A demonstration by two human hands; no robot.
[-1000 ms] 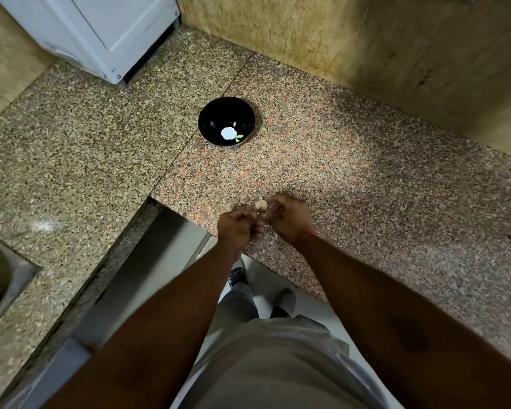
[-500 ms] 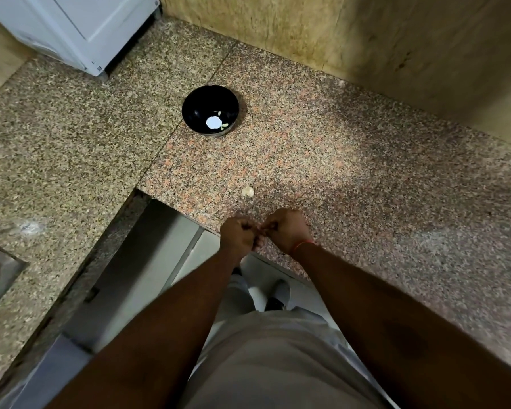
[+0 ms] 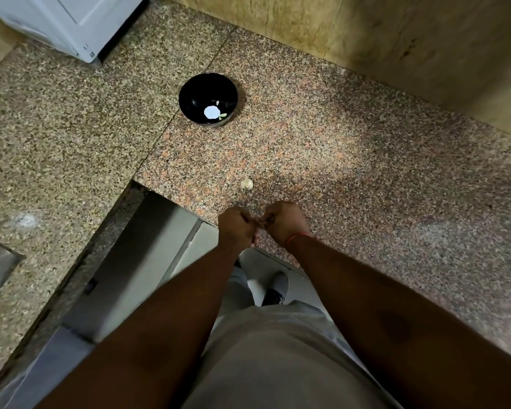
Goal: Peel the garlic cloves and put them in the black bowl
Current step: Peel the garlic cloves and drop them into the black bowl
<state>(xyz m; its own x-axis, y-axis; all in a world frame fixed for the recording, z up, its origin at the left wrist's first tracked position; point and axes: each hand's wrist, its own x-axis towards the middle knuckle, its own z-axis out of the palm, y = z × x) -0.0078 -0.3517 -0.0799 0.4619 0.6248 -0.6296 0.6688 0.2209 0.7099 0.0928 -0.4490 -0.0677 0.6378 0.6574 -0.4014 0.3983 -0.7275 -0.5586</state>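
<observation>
- The left hand (image 3: pixel 237 228) and the right hand (image 3: pixel 282 222) meet over the near edge of the counter (image 3: pixel 366 178), fingers curled, knuckles almost touching.
- Whether they pinch something small between them, I cannot tell.
- One garlic clove (image 3: pixel 246 184) lies on the counter just beyond the hands, at 12 o'clock.
- The black bowl (image 3: pixel 208 103) stands farther away, at 11 o'clock, with pale pieces inside.

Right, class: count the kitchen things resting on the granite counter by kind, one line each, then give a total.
Black bowl: 1
Garlic piece lying loose on the counter: 1
Total: 2
Whatever the left hand and right hand pinch between them is hidden, so uncounted.
</observation>
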